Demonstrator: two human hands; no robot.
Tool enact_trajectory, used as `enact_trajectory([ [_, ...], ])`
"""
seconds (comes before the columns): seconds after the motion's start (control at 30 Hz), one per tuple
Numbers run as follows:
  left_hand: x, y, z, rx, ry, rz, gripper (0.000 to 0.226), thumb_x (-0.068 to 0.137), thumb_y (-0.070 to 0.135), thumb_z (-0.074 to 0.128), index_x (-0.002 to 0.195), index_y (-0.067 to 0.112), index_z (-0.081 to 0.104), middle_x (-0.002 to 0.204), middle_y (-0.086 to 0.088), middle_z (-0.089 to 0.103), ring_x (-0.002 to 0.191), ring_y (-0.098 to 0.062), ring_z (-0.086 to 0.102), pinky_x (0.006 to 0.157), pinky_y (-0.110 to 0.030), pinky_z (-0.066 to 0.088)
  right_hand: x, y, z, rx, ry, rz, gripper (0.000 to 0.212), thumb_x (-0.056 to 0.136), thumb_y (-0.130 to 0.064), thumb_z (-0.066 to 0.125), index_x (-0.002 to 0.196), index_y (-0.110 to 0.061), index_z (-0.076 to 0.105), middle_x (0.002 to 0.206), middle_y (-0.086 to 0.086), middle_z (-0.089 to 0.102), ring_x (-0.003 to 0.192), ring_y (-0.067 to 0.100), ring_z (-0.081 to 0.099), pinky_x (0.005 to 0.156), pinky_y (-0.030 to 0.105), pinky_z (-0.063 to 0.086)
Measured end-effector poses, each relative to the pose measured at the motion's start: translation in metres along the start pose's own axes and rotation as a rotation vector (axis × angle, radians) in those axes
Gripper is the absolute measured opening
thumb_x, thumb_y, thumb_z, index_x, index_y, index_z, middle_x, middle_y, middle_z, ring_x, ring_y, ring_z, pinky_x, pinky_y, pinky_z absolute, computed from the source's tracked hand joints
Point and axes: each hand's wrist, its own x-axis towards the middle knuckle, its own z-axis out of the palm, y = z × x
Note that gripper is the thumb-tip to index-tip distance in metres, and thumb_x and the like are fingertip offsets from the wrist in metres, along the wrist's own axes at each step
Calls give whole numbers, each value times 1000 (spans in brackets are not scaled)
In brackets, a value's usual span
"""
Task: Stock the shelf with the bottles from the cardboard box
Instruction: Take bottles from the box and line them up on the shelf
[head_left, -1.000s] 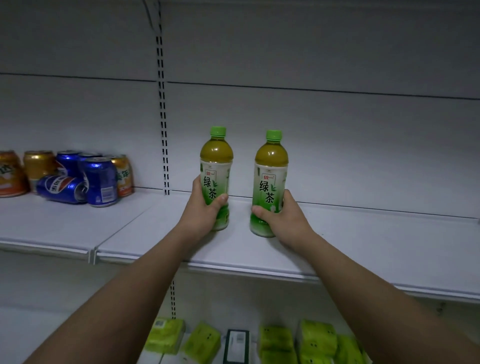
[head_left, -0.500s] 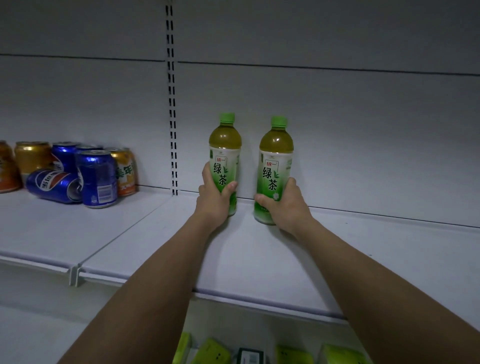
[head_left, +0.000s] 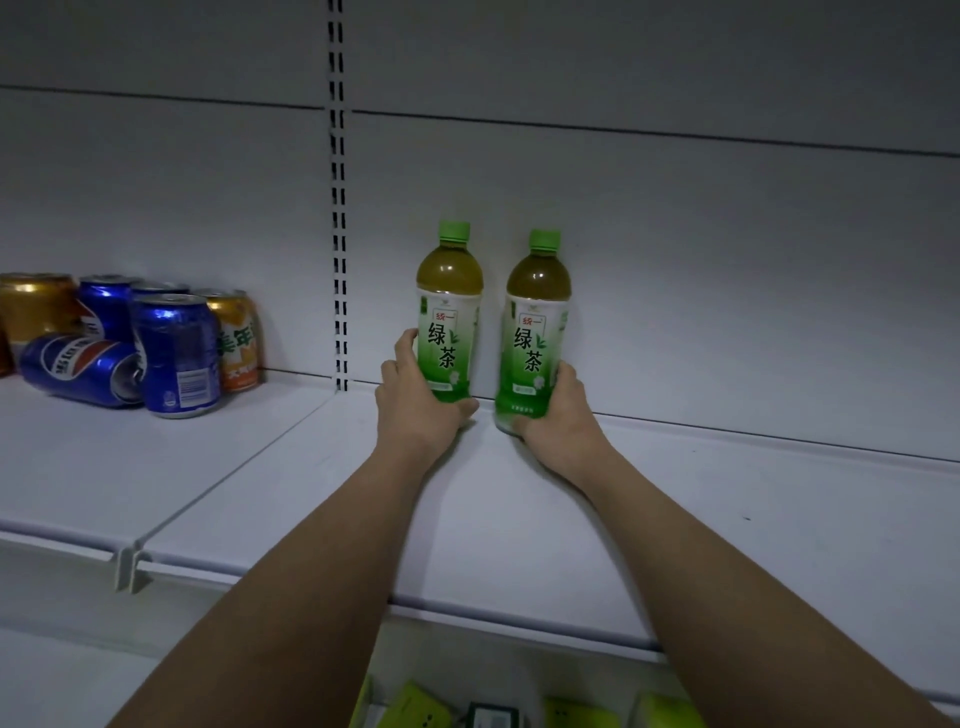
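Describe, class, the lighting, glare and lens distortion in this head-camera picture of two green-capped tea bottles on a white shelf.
Head view: dim, even light, greyish white metal shelf; small glare spots on the shoulders of the left green-capped tea bottle and right green-capped tea bottle, brighter glints on the blue drink cans; wide-angle lens bows the shelf's edges; lower-shelf green packets blurred.

Over the last second both green tea bottles travel from near the front of the shelf to its rear. The left bottle and right bottle now stand upright close against the back panel (contact with it cannot be confirmed). The left hand and right hand have reached deeper with them, arms more extended, grips now lower on the bottles.
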Motion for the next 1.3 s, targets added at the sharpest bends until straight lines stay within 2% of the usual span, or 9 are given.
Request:
enact_trajectory([
  [0.33, 6, -5, 3, -46, 25, 21, 91, 61, 26, 88, 136, 21, 37, 131, -1, 56, 116, -21, 57, 96, -38, 47, -1, -4, -1, 17, -30, -101, 71, 74, -15, 81, 132, -18, 40, 130, -2, 56, 114, 15, 56, 96, 27, 44],
  [0.53, 3, -3, 0, -64, 10, 26, 84, 60, 21, 88, 131, 18, 42, 124, 1, 60, 105, -16, 59, 87, -30, 47, 5, 1, 6, -9, -27, -104, 70, 71, -22, 83, 128, -18, 42, 126, 1, 57, 112, 18, 58, 101, 41, 48],
  [0.63, 2, 1, 1, -36, 2, 28, 83, 60, 16, 88, 130, 13, 43, 122, -1, 61, 98, -12, 56, 82, -25, 45, 6, 3, 8, -34, -9, -108, 71, 72, -25, 83, 129, -16, 42, 127, 4, 54, 115, 22, 56, 101, 43, 47],
  [0.73, 2, 0, -1, 4, 4, -21, 103, 53, 31, 90, 138, 14, 35, 129, -4, 57, 111, -19, 58, 96, -35, 50, 8, 5, 9, -59, -9, -109, 71, 73, -25, 81, 130, -12, 40, 129, 7, 50, 117, 26, 54, 101, 44, 46],
  [0.83, 1, 0, -1, 50, 27, -78, 116, 51, 46, 87, 146, 20, 24, 138, -9, 49, 125, -28, 50, 104, -48, 44, 7, 5, 7, -67, 13, -100, 73, 72, -27, 80, 130, -10, 39, 128, 9, 48, 118, 28, 51, 100, 45, 46],
  [1.0, -35, 18, -15, 306, 107, -127, 89, 80, 49, 68, 147, 9, 27, 146, -15, 36, 136, -33, 32, 111, -46, 33, -25, -16, -10, -89, 66, -12, 56, 83, -31, 66, 128, -7, 41, 128, 12, 46, 119, 30, 45, 100, 44, 43],
  [1.13, -81, 38, -39, 587, -68, -153, 69, 87, 58, 49, 141, 16, 39, 143, -14, 38, 132, -36, 32, 102, -49, 36, -74, -34, -48, -65, -44, 86, 34, 88, -35, 58, 111, -11, 59, 118, 8, 59, 110, 28, 55, 94, 38, 47],
  [1.23, -114, 66, -57, 542, -124, -102, 57, 88, 52, 50, 133, 18, 49, 134, -13, 51, 127, -36, 38, 101, -48, 38, -115, -49, -92, -13, -115, 112, 18, 88, -29, 58, 96, -14, 64, 104, 4, 68, 94, 23, 61, 81, 30, 47],
  [1.3, -140, 85, -63, 469, -112, -41, 45, 88, 44, 51, 125, 19, 56, 123, -10, 62, 122, -34, 45, 99, -45, 42, -140, -56, -118, 8, -154, 111, 17, 88, -24, 56, 90, -12, 67, 93, 6, 72, 80, 21, 61, 70, 28, 46],
])
